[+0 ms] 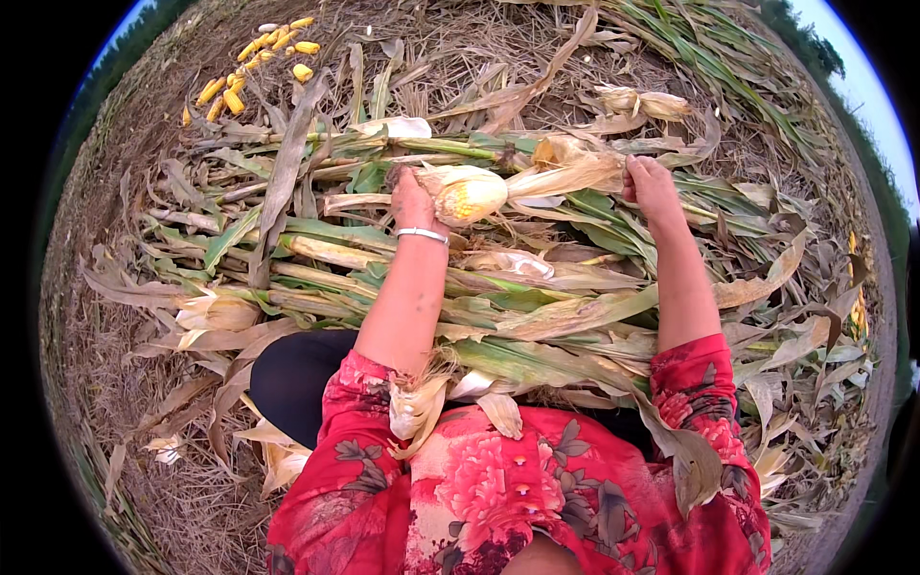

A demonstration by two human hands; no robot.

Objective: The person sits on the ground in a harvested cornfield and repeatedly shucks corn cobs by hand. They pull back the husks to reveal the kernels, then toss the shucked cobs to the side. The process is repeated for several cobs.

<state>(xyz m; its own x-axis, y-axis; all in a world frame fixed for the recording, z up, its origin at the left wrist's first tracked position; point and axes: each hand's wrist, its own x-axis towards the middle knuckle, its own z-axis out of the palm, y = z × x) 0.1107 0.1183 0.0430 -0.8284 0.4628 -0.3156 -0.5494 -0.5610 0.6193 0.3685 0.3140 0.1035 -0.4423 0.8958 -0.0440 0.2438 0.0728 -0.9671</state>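
Note:
My left hand (415, 201) holds the left end of an ear of corn (466, 200) whose yellow kernels show between pale husk leaves. On the right, my right hand (649, 188) grips the far end of a dry husk (568, 181) pulled out sideways and still joined to the ear. Both hands are above cut corn stalks (330, 251) with green and brown leaves, lying crosswise before me. An opened husk (514, 263) lies on the stalks between my forearms. Loose husk pieces (417, 410) rest against my red flowered shirt.
Several husked yellow cobs (233, 100) lie on the straw-covered ground at the upper left. An ear in its husk (215, 312) sits left of my knee. Empty-looking husks (640, 103) lie beyond the stalks, and a heap of green leaves (719, 65) is at the upper right.

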